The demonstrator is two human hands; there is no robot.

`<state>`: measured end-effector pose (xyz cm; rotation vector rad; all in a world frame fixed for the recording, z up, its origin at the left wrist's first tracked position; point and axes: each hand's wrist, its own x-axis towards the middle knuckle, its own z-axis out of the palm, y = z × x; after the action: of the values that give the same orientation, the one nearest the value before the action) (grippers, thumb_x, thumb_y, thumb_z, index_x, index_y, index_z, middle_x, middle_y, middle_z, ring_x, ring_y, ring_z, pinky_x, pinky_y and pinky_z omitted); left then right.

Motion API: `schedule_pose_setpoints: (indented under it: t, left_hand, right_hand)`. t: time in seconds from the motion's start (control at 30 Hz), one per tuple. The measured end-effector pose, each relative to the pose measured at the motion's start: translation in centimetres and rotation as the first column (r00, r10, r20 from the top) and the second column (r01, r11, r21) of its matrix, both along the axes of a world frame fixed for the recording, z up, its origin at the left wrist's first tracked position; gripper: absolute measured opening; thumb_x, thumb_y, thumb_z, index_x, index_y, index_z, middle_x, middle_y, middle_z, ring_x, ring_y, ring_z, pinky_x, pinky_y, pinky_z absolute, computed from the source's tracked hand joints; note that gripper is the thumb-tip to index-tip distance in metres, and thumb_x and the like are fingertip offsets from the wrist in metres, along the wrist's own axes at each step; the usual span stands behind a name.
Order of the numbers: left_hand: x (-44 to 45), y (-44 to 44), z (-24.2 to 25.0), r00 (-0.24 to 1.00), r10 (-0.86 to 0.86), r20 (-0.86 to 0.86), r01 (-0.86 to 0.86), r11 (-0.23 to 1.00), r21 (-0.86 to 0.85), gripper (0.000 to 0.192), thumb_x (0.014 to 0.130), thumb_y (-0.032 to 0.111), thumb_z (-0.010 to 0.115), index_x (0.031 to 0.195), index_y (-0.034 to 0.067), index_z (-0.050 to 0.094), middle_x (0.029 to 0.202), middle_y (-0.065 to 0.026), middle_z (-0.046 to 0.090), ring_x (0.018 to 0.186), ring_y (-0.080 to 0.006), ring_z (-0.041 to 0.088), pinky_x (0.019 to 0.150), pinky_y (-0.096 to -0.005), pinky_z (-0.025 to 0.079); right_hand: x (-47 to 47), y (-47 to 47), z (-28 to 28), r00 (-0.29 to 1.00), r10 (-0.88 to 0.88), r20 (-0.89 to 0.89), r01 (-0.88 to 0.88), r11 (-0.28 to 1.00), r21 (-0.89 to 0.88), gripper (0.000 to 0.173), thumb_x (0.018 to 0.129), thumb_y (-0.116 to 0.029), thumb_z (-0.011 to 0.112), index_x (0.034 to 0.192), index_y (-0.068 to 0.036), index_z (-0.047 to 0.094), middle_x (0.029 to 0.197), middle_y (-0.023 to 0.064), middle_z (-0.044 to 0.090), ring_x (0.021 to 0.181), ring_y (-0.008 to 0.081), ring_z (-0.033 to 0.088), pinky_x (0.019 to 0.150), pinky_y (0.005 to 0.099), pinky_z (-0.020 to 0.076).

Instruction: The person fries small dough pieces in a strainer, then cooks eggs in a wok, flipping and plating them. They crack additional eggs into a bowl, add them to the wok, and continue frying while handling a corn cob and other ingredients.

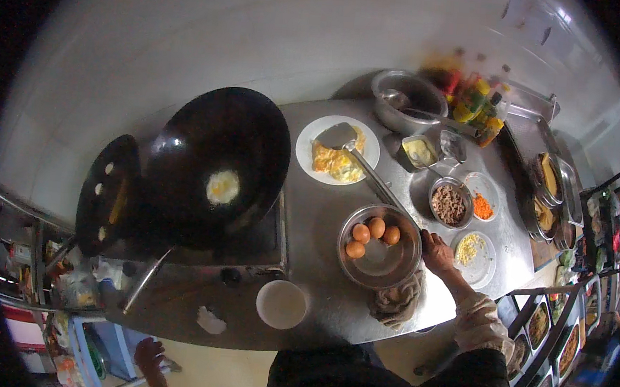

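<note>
My right hand (438, 253) grips the handle of a metal wok spatula (372, 178). The spatula's blade rests over fried eggs (338, 163) on a white plate (304, 164), and its shaft crosses a steel bowl (355, 281) of several brown eggs (376, 228). Off the counter's front edge at lower left, my left hand (150, 355) hangs in dim light, fingers loosely bent, with nothing visible in it. One egg (223, 187) lies in the black wok (229, 119), its white set around a yellow middle.
Small dishes hold minced meat (449, 204), diced carrot (483, 206) and yellow-white bits (469, 248). Behind them stand a large steel bowl (407, 122) with a ladle, and seasoning bottles (472, 102). A cloth (399, 302), a white bowl (282, 304) and a second black pan (107, 197) are nearby.
</note>
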<state>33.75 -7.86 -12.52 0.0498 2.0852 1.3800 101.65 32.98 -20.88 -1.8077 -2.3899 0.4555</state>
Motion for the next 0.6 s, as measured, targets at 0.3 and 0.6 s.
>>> schedule_pose_setpoints:
  t: [0.3, 0.6]
  left_hand:
    - [5.3, 3.0, -5.1, 0.965, -0.236, -0.115, 0.252, 0.954, 0.16, 0.02, 0.08, 0.018, 0.062, 0.093, 0.002, 0.06, 0.074, -0.0102, 0.063, 0.058, -0.0215, 0.063, 0.039, -0.0279, 0.049]
    - [8.6, 6.2, -7.7, 0.922, -0.374, 0.105, 0.321, 0.886, 0.333, 0.021, 0.079, 0.01, 0.061, 0.098, 0.004, 0.056, 0.08, -0.0085, 0.06, 0.063, -0.0177, 0.06, 0.047, -0.0256, 0.048]
  right_hand:
    - [1.5, 1.6, -0.2, 0.943, -0.24, -0.23, 0.254, 0.967, 0.033, 0.04, 0.067, -0.002, 0.059, 0.103, -0.013, 0.047, 0.086, 0.0156, 0.063, 0.081, 0.0375, 0.06, 0.066, 0.0427, 0.0471]
    - [-0.6, -3.5, 9.6, 0.582, -0.471, -0.663, 0.144, 0.862, -0.486, 0.041, 0.073, -0.002, 0.064, 0.11, -0.004, 0.044, 0.062, 0.0035, 0.052, 0.048, 0.0106, 0.05, 0.039, 0.0247, 0.0398]
